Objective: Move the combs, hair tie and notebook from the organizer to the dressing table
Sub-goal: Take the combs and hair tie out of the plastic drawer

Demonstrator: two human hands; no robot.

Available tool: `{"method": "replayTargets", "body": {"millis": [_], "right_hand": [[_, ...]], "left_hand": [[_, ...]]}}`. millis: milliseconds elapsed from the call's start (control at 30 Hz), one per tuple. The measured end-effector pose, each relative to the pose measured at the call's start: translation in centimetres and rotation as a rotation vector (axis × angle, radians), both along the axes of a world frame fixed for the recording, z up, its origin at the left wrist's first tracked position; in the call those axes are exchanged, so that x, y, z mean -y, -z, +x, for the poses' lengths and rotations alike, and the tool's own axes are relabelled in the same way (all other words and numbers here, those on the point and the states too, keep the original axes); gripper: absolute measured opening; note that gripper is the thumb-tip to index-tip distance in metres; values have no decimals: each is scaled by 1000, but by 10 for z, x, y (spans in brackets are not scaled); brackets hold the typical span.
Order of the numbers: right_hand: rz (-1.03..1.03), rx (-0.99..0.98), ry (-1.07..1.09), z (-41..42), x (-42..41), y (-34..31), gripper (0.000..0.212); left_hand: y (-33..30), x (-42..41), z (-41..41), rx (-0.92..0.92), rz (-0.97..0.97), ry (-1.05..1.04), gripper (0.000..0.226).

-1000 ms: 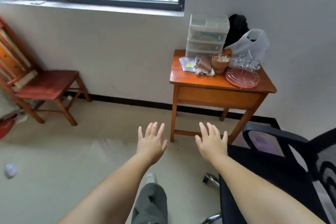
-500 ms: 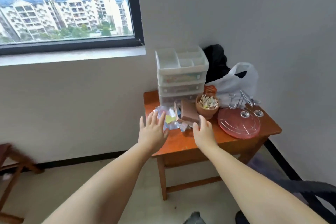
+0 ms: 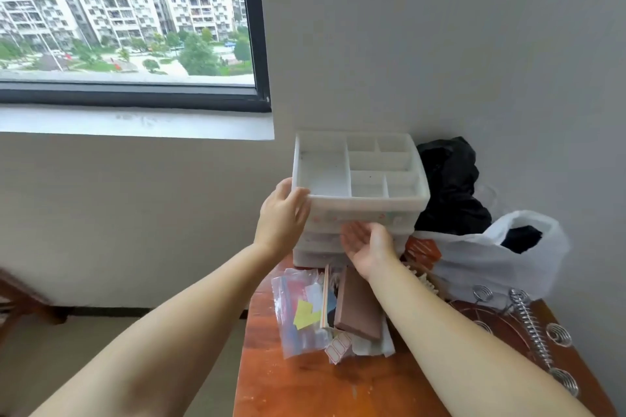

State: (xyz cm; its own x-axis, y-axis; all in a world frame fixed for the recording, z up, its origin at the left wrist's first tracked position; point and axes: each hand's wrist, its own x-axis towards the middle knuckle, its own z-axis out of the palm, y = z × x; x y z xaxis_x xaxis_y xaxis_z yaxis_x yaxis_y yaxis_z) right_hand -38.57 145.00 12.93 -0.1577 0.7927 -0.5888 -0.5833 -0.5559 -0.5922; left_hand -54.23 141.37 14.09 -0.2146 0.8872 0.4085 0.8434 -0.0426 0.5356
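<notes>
Both hands have closed in since the earlier frames: then they hung spread in the air short of the table, and now they reach the white drawer organizer [image 3: 359, 193], which the view has also neared.

Left to right:

1. Window [image 3: 125, 10], far left. Not involved.
2. Left hand [image 3: 283, 218]. It rests against the organizer's near-left corner, thumb at the top rim, fingers laid on the side wall. It braces the unit and holds nothing else.
3. Organizer. It stands at the far edge of the wooden dressing table [image 3: 305, 382], against the wall. The top tray compartments look empty. Three translucent drawers sit below, all apparently closed; their contents cannot be told.
4. Right hand [image 3: 367, 245]. Palm up, fingers curled under the front of the upper drawer. Whether the fingers have hooked the drawer pull cannot be told; no object is held.
5. Clear plastic bag [image 3: 299, 315] of small items and a brown notebook-like block [image 3: 359, 308] lie near the organizer's base. Whether this block is the task's notebook cannot be told.
6. White plastic bag [image 3: 491, 254] and a wire rack [image 3: 528, 322] occupy the right.

Progress assessment: early stage. No comb or hair tie is visible on the table. The likely step in hand is opening a drawer. All transfers appear to remain.
</notes>
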Motion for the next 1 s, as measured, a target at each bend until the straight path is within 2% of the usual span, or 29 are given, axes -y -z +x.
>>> {"method": "replayTargets", "body": {"millis": [167, 467, 833, 933, 1000], "right_hand": [[-22, -42, 12, 2, 2, 6, 24], [-3, 85, 118, 7, 65, 13, 24], [-83, 101, 178, 19, 108, 18, 22], [-110, 173, 59, 22, 107, 11, 20], [-82, 305, -220, 32, 105, -2, 20]], "left_hand": [[5, -4, -6, 9, 5, -6, 21], [-7, -3, -10, 253, -156, 63, 31], [-8, 6, -16, 300, -265, 182, 48], [-10, 8, -11, 287, -260, 159, 51], [-11, 13, -6, 112, -162, 64, 51]]}}
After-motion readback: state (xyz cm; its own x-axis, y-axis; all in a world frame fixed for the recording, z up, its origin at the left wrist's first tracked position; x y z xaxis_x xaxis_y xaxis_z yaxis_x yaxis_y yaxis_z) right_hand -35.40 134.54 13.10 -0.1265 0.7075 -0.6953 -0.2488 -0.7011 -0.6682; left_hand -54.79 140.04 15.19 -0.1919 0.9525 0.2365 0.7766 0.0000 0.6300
